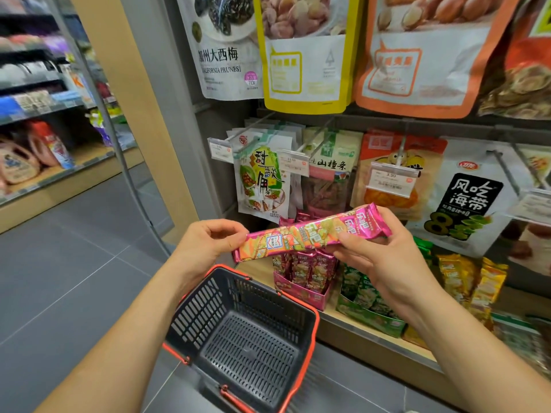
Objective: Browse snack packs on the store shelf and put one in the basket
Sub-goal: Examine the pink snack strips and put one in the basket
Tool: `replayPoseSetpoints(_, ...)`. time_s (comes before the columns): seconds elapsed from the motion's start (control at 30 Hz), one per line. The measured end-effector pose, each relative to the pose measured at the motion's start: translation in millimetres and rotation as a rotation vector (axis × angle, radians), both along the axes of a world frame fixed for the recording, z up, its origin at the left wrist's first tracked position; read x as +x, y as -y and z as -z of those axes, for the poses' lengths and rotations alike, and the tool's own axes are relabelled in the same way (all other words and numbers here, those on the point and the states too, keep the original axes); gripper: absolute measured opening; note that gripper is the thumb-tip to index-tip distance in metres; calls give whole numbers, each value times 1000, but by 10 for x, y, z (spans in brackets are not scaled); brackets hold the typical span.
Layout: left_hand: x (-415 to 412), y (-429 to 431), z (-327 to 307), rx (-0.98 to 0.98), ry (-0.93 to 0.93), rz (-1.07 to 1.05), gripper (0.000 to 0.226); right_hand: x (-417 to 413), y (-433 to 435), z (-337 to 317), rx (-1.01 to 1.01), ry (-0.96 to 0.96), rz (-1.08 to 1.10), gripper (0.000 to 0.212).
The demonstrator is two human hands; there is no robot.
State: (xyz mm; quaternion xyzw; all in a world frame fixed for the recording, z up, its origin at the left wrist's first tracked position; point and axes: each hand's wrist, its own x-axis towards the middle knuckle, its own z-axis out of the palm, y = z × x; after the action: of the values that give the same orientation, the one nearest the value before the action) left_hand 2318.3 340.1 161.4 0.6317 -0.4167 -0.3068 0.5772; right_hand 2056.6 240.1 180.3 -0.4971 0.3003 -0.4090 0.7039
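Note:
A long pink snack pack (310, 234) is held level in front of the shelf, above the basket. My left hand (208, 242) pinches its left end. My right hand (384, 257) grips its right half from below, thumb on the front. Below the hands hangs a dark plastic basket (190, 317) with a red rim, and nothing lies inside it. Behind the pack, a pink display box (304, 290) on the wooden shelf holds more of the same packs, standing upright.
Green packs (366, 296) and yellow packs (471, 281) stand to the right of the pink box. Hanging snack bags on pegs (262, 177) fill the wall above. The shelf edge (369, 338) runs just right of the basket. Grey floor tiles and another shelf unit (44, 150) lie left.

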Motion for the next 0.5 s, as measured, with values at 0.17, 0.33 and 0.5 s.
replayPoseSetpoints(0.17, -81, -18, -92, 30, 332, 35, 19, 10, -10, -5, -11, 18, 51, 45)
replayPoseSetpoints(0.33, -304, -5, -131, 87, 622, 103, 39, 32, -34, 7, -40, -21, 46, 50)
replayPoseSetpoints(0.5, -438, 36, -82, 84, 858, 198, 51, 48, -58, 43, -156, -87, 46, 39)
